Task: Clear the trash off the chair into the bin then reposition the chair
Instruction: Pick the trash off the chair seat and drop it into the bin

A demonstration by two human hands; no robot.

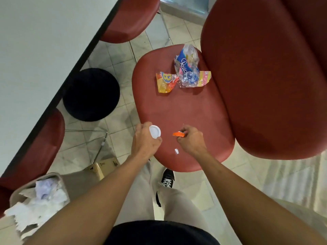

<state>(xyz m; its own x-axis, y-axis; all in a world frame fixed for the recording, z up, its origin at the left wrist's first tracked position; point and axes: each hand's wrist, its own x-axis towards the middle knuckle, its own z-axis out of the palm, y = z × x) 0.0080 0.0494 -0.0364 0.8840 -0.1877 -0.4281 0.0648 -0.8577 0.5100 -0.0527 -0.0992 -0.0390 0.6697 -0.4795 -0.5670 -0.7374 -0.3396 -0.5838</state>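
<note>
At seven o'clock, nearest the viewer, a beige bin (17,193) is sitting on the tiled floor (123,50), already holding crumpled white paper (44,197). Both bare forearms are reaching forward over the near edge of the red padded chair seat (177,106). The left hand (145,140) is closing its grip around a round white plastic lid (155,131), fingers curled on the lid's rim at about eleven o'clock from centre. The right hand (192,138) is pinching a small orange wrapper (178,134) between thumb and fingertips, its grip clamped on it just above the seat. Between the two wrists, a tiny white scrap (176,151) is lying on the seat. Farther out, toward twelve o'clock, a yellow and orange torn snack wrapper (165,82) is lying touching a crumpled clear and blue plastic bag (188,68) near the seat's far edge, beside the red chair backrest (265,76). At ten o'clock a round black stool (91,94) is standing under the white worktop (35,50).
</note>
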